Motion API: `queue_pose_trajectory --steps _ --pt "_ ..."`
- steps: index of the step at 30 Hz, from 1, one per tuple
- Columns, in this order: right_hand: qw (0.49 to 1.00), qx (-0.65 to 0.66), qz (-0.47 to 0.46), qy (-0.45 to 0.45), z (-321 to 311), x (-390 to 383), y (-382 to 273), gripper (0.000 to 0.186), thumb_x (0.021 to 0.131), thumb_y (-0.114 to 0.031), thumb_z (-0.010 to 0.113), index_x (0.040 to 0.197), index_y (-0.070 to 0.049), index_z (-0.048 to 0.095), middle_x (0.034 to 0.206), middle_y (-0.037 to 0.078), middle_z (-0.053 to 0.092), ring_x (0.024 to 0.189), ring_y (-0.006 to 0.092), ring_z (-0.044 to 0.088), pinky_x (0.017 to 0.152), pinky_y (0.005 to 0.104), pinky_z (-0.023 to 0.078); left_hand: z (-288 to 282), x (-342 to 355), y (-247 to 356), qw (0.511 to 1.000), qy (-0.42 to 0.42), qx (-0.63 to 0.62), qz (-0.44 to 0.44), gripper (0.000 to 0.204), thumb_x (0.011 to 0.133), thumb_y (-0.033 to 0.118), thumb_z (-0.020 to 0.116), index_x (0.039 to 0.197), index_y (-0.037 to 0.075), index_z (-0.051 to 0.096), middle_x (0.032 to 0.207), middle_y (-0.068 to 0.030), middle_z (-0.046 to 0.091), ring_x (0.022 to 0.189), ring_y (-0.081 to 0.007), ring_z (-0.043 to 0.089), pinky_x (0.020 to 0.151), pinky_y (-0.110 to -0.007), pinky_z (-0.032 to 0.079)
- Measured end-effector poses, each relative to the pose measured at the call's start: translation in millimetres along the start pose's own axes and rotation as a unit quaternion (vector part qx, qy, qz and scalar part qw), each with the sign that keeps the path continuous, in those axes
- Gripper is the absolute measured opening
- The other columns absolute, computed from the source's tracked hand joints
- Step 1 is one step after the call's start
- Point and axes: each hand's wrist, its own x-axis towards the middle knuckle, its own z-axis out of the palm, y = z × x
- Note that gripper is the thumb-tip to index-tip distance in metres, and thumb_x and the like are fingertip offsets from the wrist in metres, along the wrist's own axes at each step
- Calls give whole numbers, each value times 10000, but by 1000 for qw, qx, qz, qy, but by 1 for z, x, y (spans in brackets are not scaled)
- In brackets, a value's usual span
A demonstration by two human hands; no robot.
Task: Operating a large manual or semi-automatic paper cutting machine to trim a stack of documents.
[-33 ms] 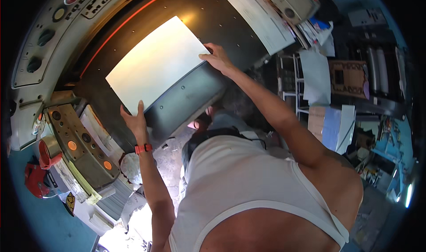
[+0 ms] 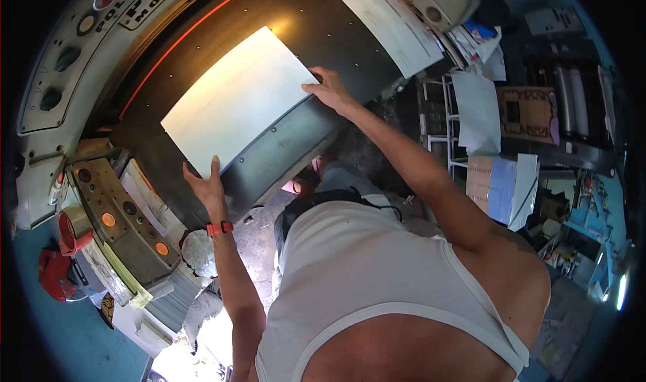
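Note:
White paper (image 2: 239, 99) lies at a slant on the dark metal table (image 2: 282, 136) of a cutting machine, in a patch of warm light. My left hand (image 2: 207, 183) grips its near left corner, with the thumb over the top and a red watch on the wrist. At the right end, my right hand (image 2: 330, 91) pinches the near corner between thumb and fingers. The fingers under the paper are hidden, and I cannot tell whether it is one sheet or a stack. A red light line (image 2: 192, 37) crosses the table beyond the paper.
Control knobs (image 2: 67, 58) sit on the machine's front at far left. Beside my left forearm stands a button panel (image 2: 121, 217). Printed sheets (image 2: 393, 29) lie at the table's far right. A white wire rack (image 2: 452, 123) stands right of the table.

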Motion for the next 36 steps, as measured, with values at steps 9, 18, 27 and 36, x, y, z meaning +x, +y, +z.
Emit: queue_pose_trajectory --steps 9,18,27,36 --pt "999 31 -32 -17 -20 -30 31 500 782 -227 731 1203 24 633 1124 208 687 1038 306 665 916 352 503 -3 -65 9 994 5 109 -30 1022 756 361 816 1525 44 222 1485 -286 318 1385 -434 309 1140 -482 293" --pt "953 256 -78 -143 -77 -11 83 435 788 -84 785 1170 57 632 1094 150 693 1003 195 669 883 282 539 55 -79 132 875 -73 237 417 453 814 300 760 1211 119 641 1341 -167 495 1220 -376 475 1005 -476 435" --pt "976 129 -79 -157 -63 -8 77 345 757 -88 754 1079 20 697 991 136 733 877 184 711 803 287 563 148 -87 175 840 -121 342 404 550 770 427 786 1182 110 604 1181 -113 576 1039 -321 536 869 -460 490" --pt "976 119 -87 -160 -59 -5 76 271 760 -31 750 1027 5 724 917 112 745 805 155 707 735 278 558 162 -89 163 836 -52 348 421 542 756 398 785 1177 123 585 1140 -107 575 1026 -312 540 831 -439 502"
